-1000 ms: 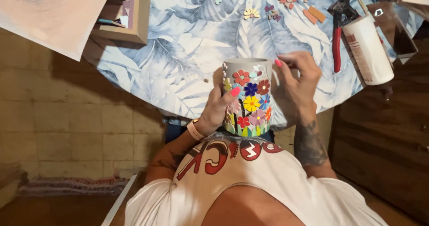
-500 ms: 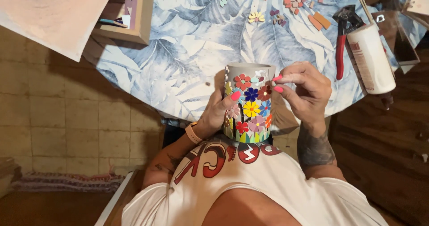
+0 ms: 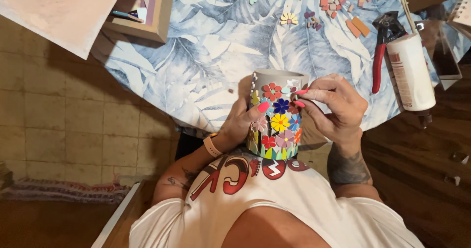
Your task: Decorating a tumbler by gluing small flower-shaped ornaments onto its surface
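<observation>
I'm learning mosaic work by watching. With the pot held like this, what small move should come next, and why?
Probably press the fingertips of the right hand gently against the upper flowers. The left hand steadies the grey pot, the right fingertips already sit by the top row, and bare grey shows under the rim, so the work seems to be there.

Grey pot [image 3: 277, 115]: mosaic flowers in red, blue, yellow, pink, orange. Tablecloth [image 3: 206, 56]: pale blue and white leaf print. Pliers [image 3: 380, 49] near right edge: red handles. White bottle [image 3: 411, 71]. Fingernails bright pink.
</observation>
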